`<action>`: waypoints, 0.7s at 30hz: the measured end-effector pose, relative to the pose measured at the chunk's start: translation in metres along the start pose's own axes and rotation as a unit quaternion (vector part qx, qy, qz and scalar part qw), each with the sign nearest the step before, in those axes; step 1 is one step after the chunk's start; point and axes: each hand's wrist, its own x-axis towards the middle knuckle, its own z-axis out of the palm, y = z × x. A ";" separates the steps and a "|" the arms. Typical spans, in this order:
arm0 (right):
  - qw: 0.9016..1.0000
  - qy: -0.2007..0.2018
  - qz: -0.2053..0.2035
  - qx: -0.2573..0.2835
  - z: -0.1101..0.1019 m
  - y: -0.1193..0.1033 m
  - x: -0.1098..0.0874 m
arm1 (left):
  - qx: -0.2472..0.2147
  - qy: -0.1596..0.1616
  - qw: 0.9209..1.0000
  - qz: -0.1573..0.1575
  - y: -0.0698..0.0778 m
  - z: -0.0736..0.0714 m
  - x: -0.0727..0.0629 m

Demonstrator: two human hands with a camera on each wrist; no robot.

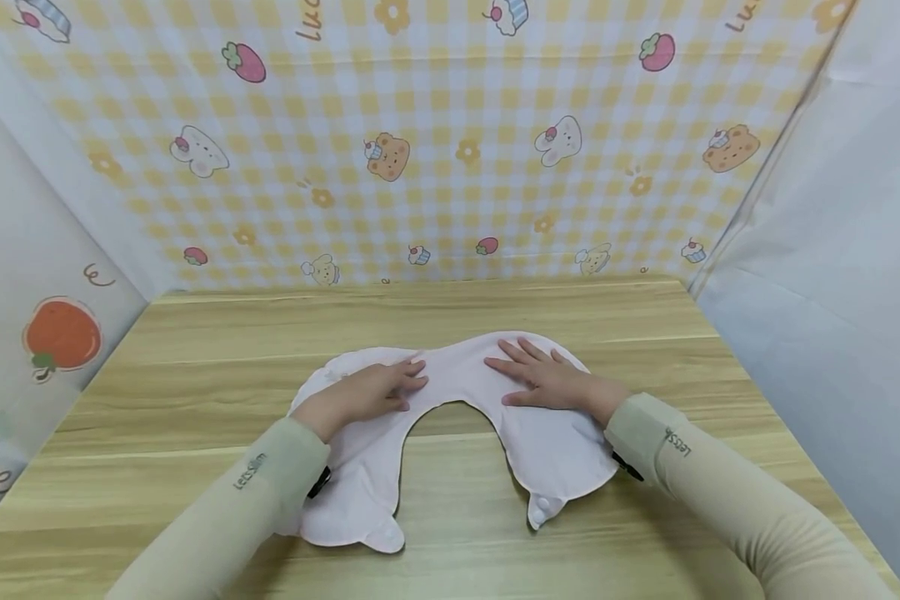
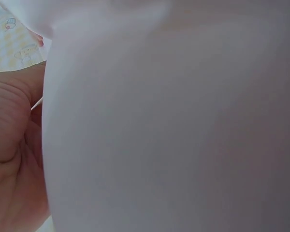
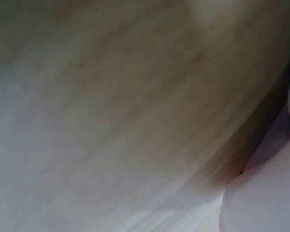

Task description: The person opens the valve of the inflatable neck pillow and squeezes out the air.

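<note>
A pale pink U-shaped neck pillow [image 1: 461, 367] lies on the wooden table, its curve toward the back and its two ends toward the front. Small tabs stick out at the ends; the right tab [image 1: 543, 507] shows a round snap. My left hand [image 1: 375, 390] rests on the left part of the curve, fingers loosely extended. On the right part, my right hand [image 1: 547, 382] lies with fingers spread flat. In the left wrist view, pillow fabric [image 2: 164, 121] fills most of the picture beside the palm. A bit of the pillow [image 3: 266, 193] shows at the right wrist view's lower right.
The wooden table [image 1: 195, 333] runs back to a yellow checked cloth [image 1: 435, 100] with cartoon prints. White sheets close off both sides, the left one [image 1: 15, 208] with a printed orange fruit. Dark straps [image 1: 627, 467] show below the sleeve cuffs.
</note>
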 end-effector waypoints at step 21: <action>1.000 0.004 -0.001 -0.006 -0.001 -0.001 -0.001 | 0.010 0.014 1.000 -0.008 -0.008 -0.003 -0.017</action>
